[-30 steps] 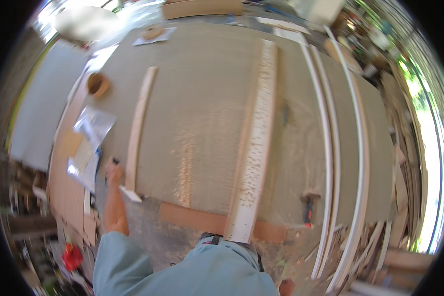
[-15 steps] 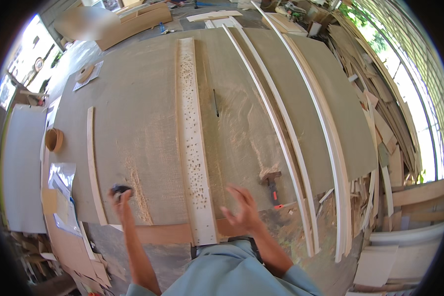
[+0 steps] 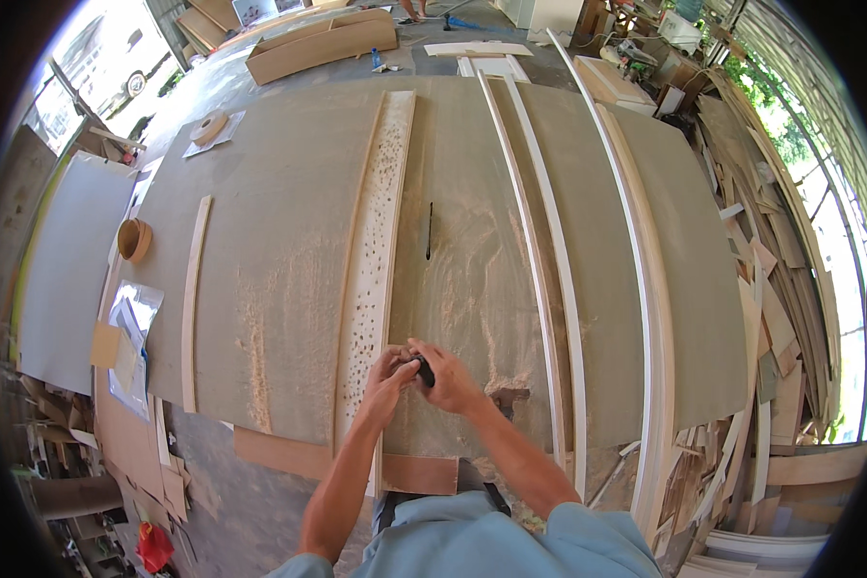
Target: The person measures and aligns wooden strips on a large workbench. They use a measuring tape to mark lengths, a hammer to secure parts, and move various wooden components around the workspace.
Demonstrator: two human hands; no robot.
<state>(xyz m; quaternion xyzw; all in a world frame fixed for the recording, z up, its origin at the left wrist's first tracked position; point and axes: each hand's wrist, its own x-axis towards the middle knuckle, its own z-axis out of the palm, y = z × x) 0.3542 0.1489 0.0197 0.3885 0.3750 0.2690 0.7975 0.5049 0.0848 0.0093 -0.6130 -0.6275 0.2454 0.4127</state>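
My left hand (image 3: 385, 380) and my right hand (image 3: 453, 381) meet above the near part of the large table (image 3: 289, 212). Between them is a small black hand-held tool (image 3: 425, 372), its exact kind mostly hidden by my curled fingers; both hands are closed on it. Just left of and beneath my hands runs a long pale board with a scatter of dark specks (image 3: 380, 231) and raised edges. A hammer (image 3: 509, 396) lies beside my right forearm, which covers its handle. Farther ahead, a thin black rod (image 3: 430, 231) rests on the table.
Long pale strips (image 3: 572, 318) stretch along the right side, overhanging the near edge. A short strip (image 3: 197, 299), a brown coil (image 3: 134, 241), a tape roll (image 3: 207, 128) and a plastic sleeve (image 3: 128, 376) are at left. Sawdust (image 3: 256, 356) streaks the table. Scrap wood (image 3: 771, 270) piles up at right.
My left hand has brought the black tool from the left side to the middle. My right hand, earlier open and free, has closed on it too. The view has shifted.
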